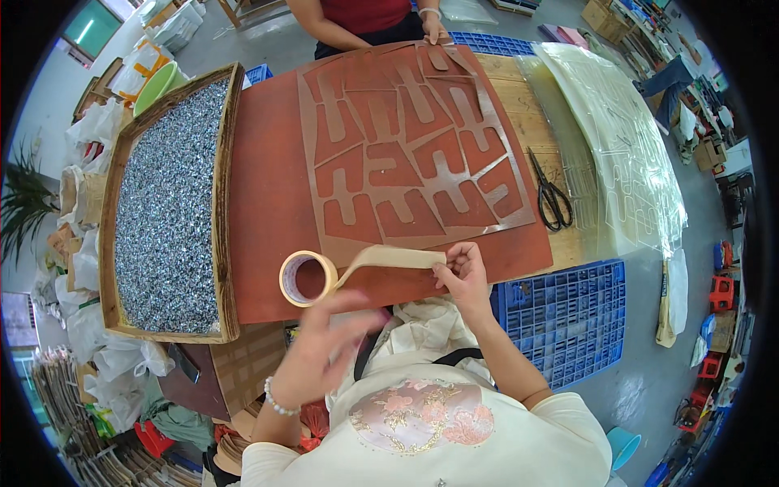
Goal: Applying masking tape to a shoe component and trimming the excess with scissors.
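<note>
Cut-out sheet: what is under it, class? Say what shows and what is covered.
Under the sheet lies the red board, showing at both sides and through the openings. Whether anything else sits beneath the sheet's solid parts cannot be seen, because they cover it.

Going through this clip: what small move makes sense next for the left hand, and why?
Probably the left hand should pinch the tape strip beside the tape roll, to steady it. The right hand grips the strip's far end, the strip bends where it appears to meet the roll, and the left hand, though blurred, is close by.
</note>
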The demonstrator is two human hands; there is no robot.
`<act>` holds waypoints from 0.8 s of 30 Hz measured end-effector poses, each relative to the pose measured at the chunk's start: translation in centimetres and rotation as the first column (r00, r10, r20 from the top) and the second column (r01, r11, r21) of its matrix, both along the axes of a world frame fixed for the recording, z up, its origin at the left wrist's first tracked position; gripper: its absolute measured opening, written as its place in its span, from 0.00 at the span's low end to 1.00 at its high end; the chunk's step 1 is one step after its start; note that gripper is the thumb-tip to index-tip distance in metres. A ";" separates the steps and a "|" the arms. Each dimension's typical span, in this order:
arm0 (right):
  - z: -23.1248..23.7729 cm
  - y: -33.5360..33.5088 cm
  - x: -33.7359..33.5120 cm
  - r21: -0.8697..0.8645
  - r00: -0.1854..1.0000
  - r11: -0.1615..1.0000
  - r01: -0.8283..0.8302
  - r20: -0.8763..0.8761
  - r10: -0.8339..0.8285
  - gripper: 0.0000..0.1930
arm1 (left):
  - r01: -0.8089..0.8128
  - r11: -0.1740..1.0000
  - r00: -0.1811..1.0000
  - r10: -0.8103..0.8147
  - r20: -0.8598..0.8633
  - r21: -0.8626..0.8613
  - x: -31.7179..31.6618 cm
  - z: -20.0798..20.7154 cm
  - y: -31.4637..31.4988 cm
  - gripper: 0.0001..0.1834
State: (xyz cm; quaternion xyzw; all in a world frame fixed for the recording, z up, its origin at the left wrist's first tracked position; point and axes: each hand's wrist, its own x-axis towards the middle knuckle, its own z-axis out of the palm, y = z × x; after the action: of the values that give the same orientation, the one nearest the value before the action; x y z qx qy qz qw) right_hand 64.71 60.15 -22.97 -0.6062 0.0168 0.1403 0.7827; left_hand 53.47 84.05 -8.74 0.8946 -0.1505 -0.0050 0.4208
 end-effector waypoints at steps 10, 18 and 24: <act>1.4 -0.1 -0.8 -0.205 0.999 0.978 -0.044 -0.022 0.040 0.08 | 0.544 0.487 0.738 -0.665 0.114 -0.683 -0.3 1.2 1.4 0.17; 0.6 0.7 -0.3 -0.258 0.994 0.964 0.065 0.097 -0.041 0.09 | -0.308 0.921 0.951 0.298 0.081 0.239 -2.3 -4.0 6.0 0.20; 2.8 1.4 1.9 -0.335 0.969 0.933 0.132 0.243 -0.050 0.09 | -0.187 0.826 0.936 -0.015 0.352 0.532 0.5 -7.8 8.7 0.16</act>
State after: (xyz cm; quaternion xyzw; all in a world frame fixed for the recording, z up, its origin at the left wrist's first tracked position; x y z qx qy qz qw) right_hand 66.63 61.56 -20.15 -0.7457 -0.0212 0.0272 0.6653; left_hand 53.93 92.78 -16.56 0.9710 -0.1718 0.1255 0.1092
